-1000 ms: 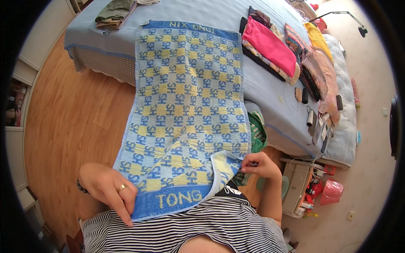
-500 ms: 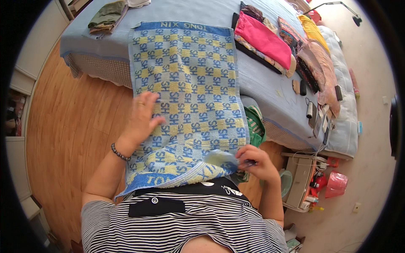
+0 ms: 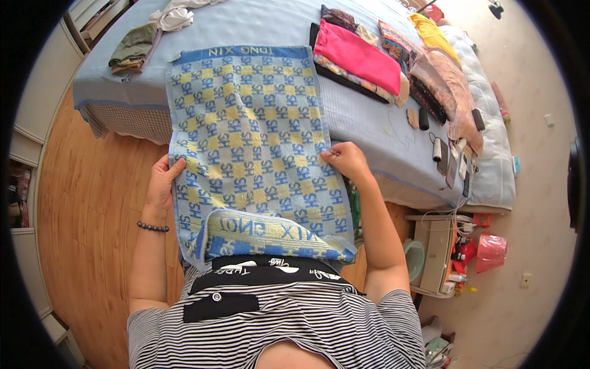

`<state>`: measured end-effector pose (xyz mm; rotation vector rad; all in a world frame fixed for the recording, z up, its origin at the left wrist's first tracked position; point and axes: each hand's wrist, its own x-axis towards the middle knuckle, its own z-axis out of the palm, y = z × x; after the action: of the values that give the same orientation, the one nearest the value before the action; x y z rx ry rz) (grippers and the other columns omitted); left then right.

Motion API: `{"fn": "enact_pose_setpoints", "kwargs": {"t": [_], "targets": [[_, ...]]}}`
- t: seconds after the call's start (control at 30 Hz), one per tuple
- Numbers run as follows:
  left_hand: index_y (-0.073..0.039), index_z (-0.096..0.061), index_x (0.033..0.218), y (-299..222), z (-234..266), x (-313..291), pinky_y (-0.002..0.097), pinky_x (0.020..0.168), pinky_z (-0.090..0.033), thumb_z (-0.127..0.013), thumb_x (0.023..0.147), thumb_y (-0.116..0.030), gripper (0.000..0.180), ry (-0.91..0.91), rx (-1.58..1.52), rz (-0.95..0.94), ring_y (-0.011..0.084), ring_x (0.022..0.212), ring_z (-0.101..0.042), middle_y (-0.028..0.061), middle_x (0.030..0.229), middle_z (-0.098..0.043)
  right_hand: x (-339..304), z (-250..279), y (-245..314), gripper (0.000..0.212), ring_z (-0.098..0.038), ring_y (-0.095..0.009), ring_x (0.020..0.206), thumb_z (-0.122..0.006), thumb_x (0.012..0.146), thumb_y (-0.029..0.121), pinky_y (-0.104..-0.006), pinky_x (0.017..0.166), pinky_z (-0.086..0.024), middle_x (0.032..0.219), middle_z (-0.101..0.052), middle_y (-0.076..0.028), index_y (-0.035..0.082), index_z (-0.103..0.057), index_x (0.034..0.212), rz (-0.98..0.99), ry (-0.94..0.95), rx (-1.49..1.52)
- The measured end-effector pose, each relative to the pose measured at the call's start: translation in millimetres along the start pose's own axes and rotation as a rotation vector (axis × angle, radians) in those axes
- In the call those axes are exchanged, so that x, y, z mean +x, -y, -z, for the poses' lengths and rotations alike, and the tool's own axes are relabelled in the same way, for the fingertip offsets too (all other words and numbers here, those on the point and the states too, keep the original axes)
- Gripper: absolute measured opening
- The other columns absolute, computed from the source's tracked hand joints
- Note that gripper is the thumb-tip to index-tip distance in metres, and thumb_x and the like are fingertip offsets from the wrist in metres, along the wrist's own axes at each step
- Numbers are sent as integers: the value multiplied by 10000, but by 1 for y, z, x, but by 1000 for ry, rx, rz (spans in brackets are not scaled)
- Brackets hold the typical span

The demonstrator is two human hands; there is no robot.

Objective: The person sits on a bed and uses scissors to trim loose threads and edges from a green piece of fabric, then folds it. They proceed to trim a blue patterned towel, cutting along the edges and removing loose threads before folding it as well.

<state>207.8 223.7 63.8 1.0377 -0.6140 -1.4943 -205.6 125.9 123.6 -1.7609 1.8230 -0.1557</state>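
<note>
A blue-covered bed (image 3: 258,21) stands on wood flooring (image 3: 92,203) beside a pale wall (image 3: 538,209).

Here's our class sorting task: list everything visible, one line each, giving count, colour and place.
towel: 1, blue and yellow, bed to waist
bed: 1, light blue, top
folded clothes: 1 stack, mostly green, bed's left
white cloth: 1, white, beside that stack
pink cloth: 1, bright pink, right of towel
yellow cloth: 1, yellow, bed's right
small objects: several, mixed, bed's right
drawer unit: 1, beige, right
basin: 1, pale green, beside drawer unit
pink container: 1, pink, right
floor: 1, brown, left
bracelet: 1, dark, left wrist
shirt: 1, black-white stripes, bottom
left hand: 1, bare, towel's left edge
right hand: 1, bare, towel's right edge
</note>
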Motion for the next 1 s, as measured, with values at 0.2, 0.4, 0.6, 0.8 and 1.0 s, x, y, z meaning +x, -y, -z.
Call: {"fn": "enact_pose_setpoints", "kwargs": {"t": [0.2, 0.4, 0.6, 0.8, 1.0], "targets": [[16, -613, 1076, -83, -30, 29, 284, 754, -539, -645, 876, -96, 232, -108, -3, -256, 148, 833, -646, 68, 960, -676, 41, 33, 10, 94, -501, -40, 519, -716, 808, 140, -190, 450, -324, 683, -616, 30, 92, -638, 786, 135, -47, 1066], [29, -628, 1055, -166, -29, 185, 275, 710, -502, -664, 868, -157, 267, -185, 148, -392, 133, 808, -617, 64, 945, -664, 171, 91, 74, 83, -474, -43, 539, -692, 824, 110, -213, 488, -359, 672, -593, 23, 41, -661, 792, 231, -377, 1117], [28, -614, 1060, -130, -26, 251, 337, 772, -511, -649, 828, -86, 261, -528, 1237, -974, 218, 842, -598, 132, 977, -603, 241, 28, 90, 177, -512, -56, 629, -628, 882, 128, -214, 578, -413, 753, -625, -7, -35, -652, 948, 485, -517, 817], [6, -580, 1151, -56, -72, 238, 276, 770, -501, -691, 774, -26, 395, 3, 826, -494, 184, 906, -573, 88, 1064, -544, 196, -38, 133, 246, -510, -65, 578, -499, 956, 145, -223, 548, -423, 720, -623, -39, 6, -580, 1142, 271, 23, 911], [-3, -545, 1192, -54, -85, 260, 341, 788, -492, -781, 681, -134, 578, -77, 1392, -547, 257, 884, -563, 145, 1050, -530, 200, -43, 162, 219, -526, -74, 599, -518, 936, 136, -232, 558, -423, 740, -623, -41, 6, -595, 1095, 356, -57, 804]]}}
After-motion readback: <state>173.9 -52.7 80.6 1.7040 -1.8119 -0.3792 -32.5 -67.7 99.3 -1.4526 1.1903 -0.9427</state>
